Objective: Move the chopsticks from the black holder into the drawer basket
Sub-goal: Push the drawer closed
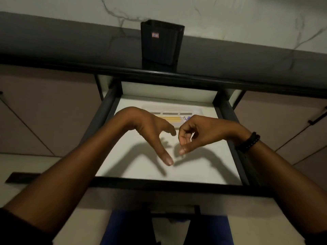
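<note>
Pale yellow chopsticks lay in the white plastic drawer basket just beyond both hands, long axis left to right, with the bluish ends nearer the right hand. That hand's fingers were curled and held nothing. The left hand hung open and held nothing. Farther beyond, the tall black holder bore a small red-and-white label, its writing unreadable.

Kitchen: marble counter, open drawer

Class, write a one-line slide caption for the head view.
Left hand and right hand above open drawer; yellow chopsticks in white basket, black holder on counter.
</note>
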